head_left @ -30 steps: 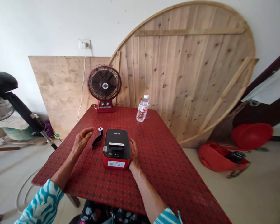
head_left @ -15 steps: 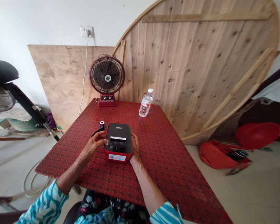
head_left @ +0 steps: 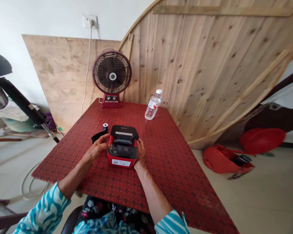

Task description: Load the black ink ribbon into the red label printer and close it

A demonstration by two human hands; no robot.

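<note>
A: Where's the printer (head_left: 123, 151) sitting?

B: Middle of the red table (head_left: 161, 182), its long axis running from 12 to 6, straight out from the person. Its top is open, with a roller showing.

A: And the hands?

B: One on each side: the left hand (head_left: 95, 151) at 9 o'clock, the right hand (head_left: 141, 153) at 3.

A: Fingers wide or narrow?

B: Narrow, both sets curled. The right fingers (head_left: 140, 144) press against the printer's right wall, and the left fingers (head_left: 104, 140) reach its left edge, so the printer sits held between them.

A: What about the black roll (head_left: 105, 127)?

B: Upright at 11 o'clock from the printer, just beyond the left hand, so that hand is much the nearer. Its black strip (head_left: 97, 136) trails toward 9, just above the left fingers and apparently not held.

A: Anything else close?

B: A bottle (head_left: 152, 105) at 1 o'clock, well apart, and a fan (head_left: 111, 76) at 12, on the table's far edge.
</note>
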